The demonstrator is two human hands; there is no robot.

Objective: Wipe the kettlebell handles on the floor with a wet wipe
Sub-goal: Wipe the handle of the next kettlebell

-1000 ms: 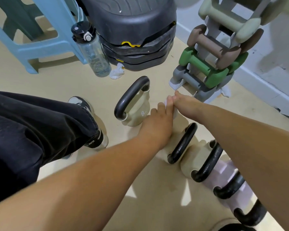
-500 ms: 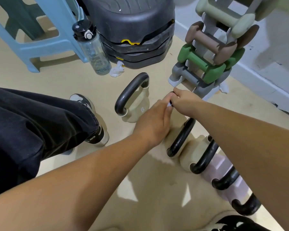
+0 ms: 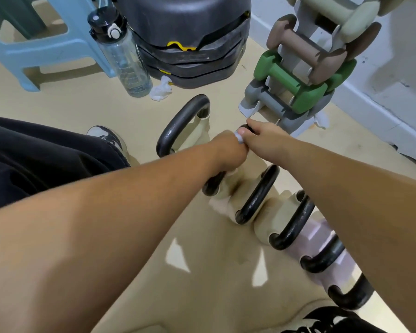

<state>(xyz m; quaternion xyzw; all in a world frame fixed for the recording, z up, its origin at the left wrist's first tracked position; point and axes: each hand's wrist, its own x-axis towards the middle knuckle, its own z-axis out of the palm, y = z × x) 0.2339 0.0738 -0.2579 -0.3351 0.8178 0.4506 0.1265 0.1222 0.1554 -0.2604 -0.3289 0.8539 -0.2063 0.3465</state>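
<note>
Both hands meet over one kettlebell handle (image 3: 214, 186) on the floor. The left hand (image 3: 226, 152) is curled around that handle. A bit of white wipe (image 3: 238, 138) peeks out between the two hands. The right hand (image 3: 264, 135) pinches the wipe. More kettlebells (image 3: 257, 195) sit in a row under the right arm. A water bottle (image 3: 125, 56) stands well beyond the left hand.

water bottle (image 3: 127, 56), blue stool (image 3: 46, 44), dumbbell rack (image 3: 305, 75)
</note>
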